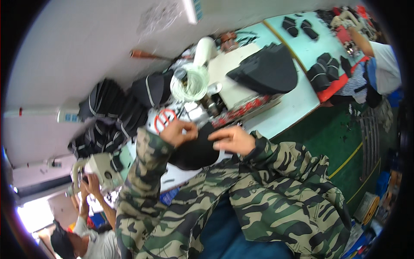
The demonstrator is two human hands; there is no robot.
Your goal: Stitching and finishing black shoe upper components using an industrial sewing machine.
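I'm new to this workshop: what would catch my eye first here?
The camouflage jacket filling the lower middle stands out most. Just above its front lies a black piece. Beyond that are a pale coil and, farther right, a dark stack.

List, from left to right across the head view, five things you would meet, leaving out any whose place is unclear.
Cream sewing machine → the wearer's left hand → the wearer's right hand → right-hand white-banded black bundles → co-worker's white sleeve.
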